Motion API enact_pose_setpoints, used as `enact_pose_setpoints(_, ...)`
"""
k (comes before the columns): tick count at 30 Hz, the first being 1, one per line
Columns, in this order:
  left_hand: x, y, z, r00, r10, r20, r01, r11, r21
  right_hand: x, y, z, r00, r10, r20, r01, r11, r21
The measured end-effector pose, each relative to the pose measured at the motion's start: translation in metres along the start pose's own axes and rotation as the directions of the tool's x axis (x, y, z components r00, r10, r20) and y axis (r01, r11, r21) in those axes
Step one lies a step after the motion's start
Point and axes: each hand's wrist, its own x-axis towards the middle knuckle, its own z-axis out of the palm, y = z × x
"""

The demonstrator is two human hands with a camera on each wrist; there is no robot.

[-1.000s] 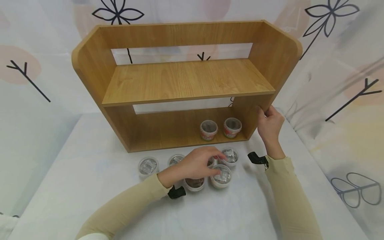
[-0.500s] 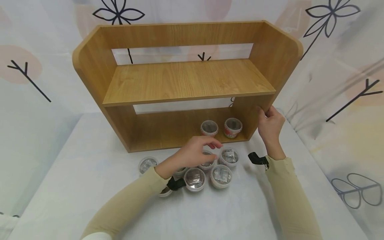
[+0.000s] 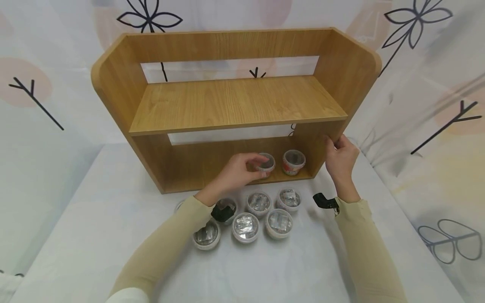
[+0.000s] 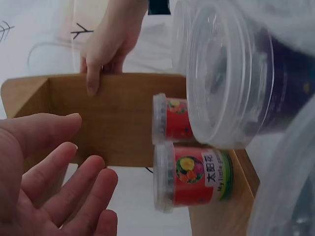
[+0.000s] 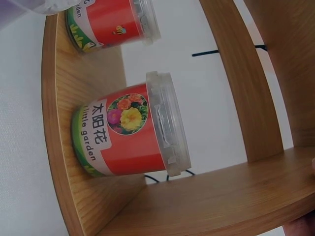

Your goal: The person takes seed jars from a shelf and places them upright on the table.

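Note:
Two small lidded red seed cups stand on the lower board of a wooden shelf (image 3: 227,105). My left hand (image 3: 236,170) is at the left cup (image 3: 269,165), thumb and fingers spread on its near side. In the left wrist view, my left hand (image 4: 64,196) has loosely bent fingers, with a gap before that cup (image 4: 189,172). The other cup (image 3: 293,162) is near the right side panel; flowers and "little garden" show on it (image 5: 130,132) in the right wrist view. My right hand (image 3: 341,158) grips the shelf's right side panel, some fingers hidden behind it.
Several lidded clear-topped cups (image 3: 279,223) stand on the white table (image 3: 284,273) before the shelf, some partly under my left forearm. Large in the left wrist view, one (image 4: 221,73) appears with a dark label. The shelf's upper board (image 3: 235,103) overhangs the lower one.
My left hand has moved up and back from above the table cups to the left cup on the lower board, uncovering several table cups. My right hand stays on the side panel.

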Motion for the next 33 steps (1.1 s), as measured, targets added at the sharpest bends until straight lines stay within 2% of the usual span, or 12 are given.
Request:
enact_pose_setpoints(3,0.007,-0.005,-0.002,0.999,-0.046,-0.026,0.047,0.999,0.014,0.000,-0.001,0.001,1.000,0.008,0.006,-0.008,1.000,0.007)
enact_pose_setpoints(9,0.022,-0.014,-0.002,0.989,-0.142,-0.027,0.144,0.988,0.063,0.000,-0.002,-0.001,1.000,0.022,0.011,-0.022,1.000,0.002)
enact_pose_setpoints(16,0.035,-0.025,-0.002,0.986,-0.160,0.037,0.152,0.974,0.171,-0.001,-0.003,-0.002,0.999,0.037,0.017,-0.037,0.999,-0.001)
enact_pose_setpoints(24,0.041,-0.031,-0.004,0.978,-0.198,0.068,0.187,0.972,0.144,-0.001,-0.002,0.000,1.000,0.008,0.008,-0.008,1.000,-0.002)
enact_pose_setpoints(33,0.043,-0.031,-0.006,0.975,-0.199,0.100,0.183,0.972,0.149,-0.001,-0.002,-0.001,1.000,0.017,0.010,-0.017,1.000,-0.003)
